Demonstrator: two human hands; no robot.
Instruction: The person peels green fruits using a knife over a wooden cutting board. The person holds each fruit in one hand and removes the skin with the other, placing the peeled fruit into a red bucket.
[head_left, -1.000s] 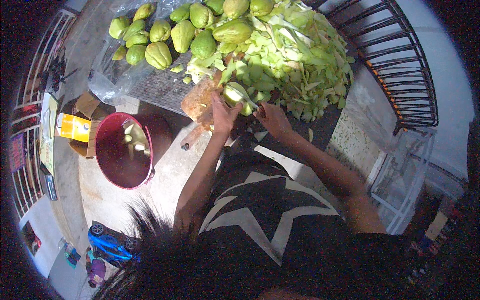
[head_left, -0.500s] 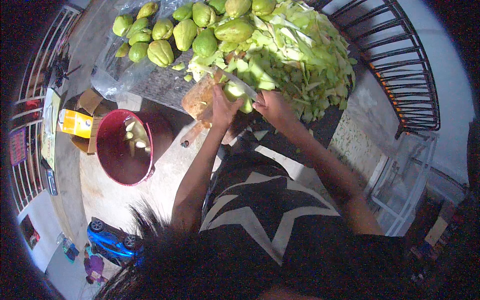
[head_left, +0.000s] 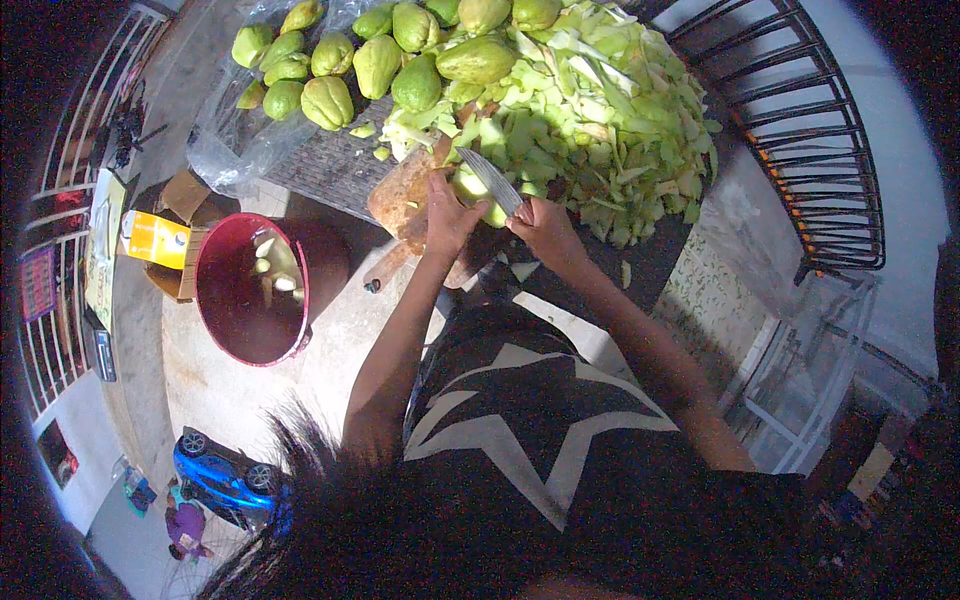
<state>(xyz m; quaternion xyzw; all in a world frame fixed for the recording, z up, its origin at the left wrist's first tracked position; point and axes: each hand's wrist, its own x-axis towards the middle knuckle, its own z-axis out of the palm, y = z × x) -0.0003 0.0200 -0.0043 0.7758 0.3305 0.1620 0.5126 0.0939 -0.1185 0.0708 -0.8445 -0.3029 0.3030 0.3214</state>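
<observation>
At the near edge of the table (head_left: 318,168), beside the wooden board (head_left: 395,193), a partly peeled green fruit (head_left: 468,184) sits in the left hand (head_left: 448,218), whose fingers and thumb curl around it. The right hand (head_left: 545,232) is closed around the handle of a knife (head_left: 490,178), its blade angled up and leftward across the fruit's right side; whether it touches the flesh, I cannot tell. Just beyond spreads a large heap of pale green peelings (head_left: 615,130), with unpeeled fruits (head_left: 376,66) to its left, some on clear plastic (head_left: 218,160). Lower left, a maroon bucket (head_left: 222,320) holds pale pieces (head_left: 285,284), near an opened cardboard box (head_left: 182,196).
</observation>
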